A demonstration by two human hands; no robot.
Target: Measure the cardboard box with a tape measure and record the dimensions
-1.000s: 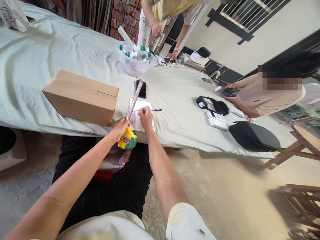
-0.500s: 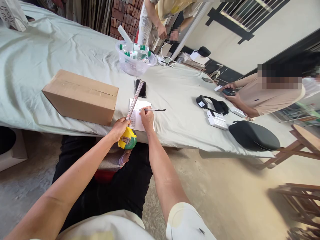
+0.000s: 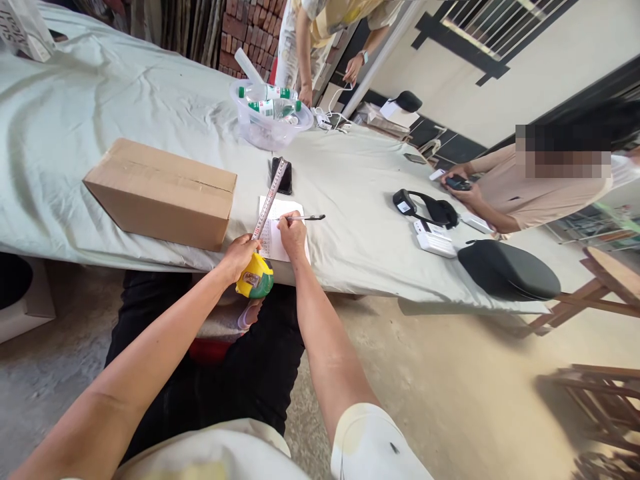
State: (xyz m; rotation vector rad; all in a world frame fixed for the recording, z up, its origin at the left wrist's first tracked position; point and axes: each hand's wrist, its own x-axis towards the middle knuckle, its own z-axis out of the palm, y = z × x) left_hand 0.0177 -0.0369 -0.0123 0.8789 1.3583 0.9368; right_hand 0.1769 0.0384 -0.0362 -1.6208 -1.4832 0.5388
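Note:
My left hand [image 3: 241,256] is closed on the tape measure [image 3: 255,276], a yellow and green case at the table's near edge. Its blade [image 3: 269,197] runs out across the paper and over a black phone [image 3: 283,176]. My right hand [image 3: 293,235] grips a pen [image 3: 314,217] and rests on the white sheet of paper [image 3: 274,248], which bears rows of handwriting. The pen's tip points left onto the paper. To the left of my hands lies a closed brown cardboard box [image 3: 165,193].
Behind the phone stands a clear plastic basin [image 3: 265,133] with green-capped bottles. Rightward lie a black headset [image 3: 425,208], a white device [image 3: 435,240] and a black case [image 3: 509,271]. One person [image 3: 545,187] holds a dark device at the right; another [image 3: 330,40] reaches toward cables at the back.
The pen and my right hand have shifted slightly left. My left hand stays put with the tape measure. The person at the back has moved their hands apart, one now down by the basin.

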